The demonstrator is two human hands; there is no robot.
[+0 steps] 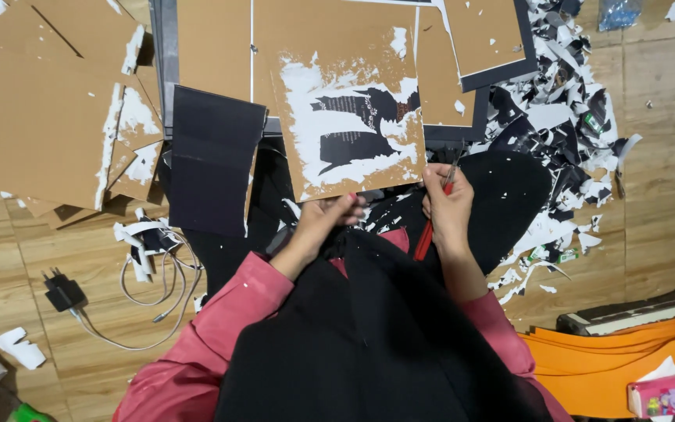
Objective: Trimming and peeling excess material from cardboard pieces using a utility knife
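Observation:
A brown cardboard sheet point(337, 47) with torn white and black paper remnants lies tilted over my lap. My left hand point(330, 215) grips its near edge from below. My right hand point(447, 203) holds a red-handled scraping tool point(425, 238), its metal tip touching the sheet's lower right corner. I wear pink sleeves and a black apron.
A stack of stripped brown boards point(41, 101) lies at left; a black folded cover point(212, 160) hangs beside the sheet. Torn black and white paper scraps point(564, 117) pile up at right. A charger with white cable point(68, 293) sits on the wooden floor. Orange sheets point(619, 359) lie lower right.

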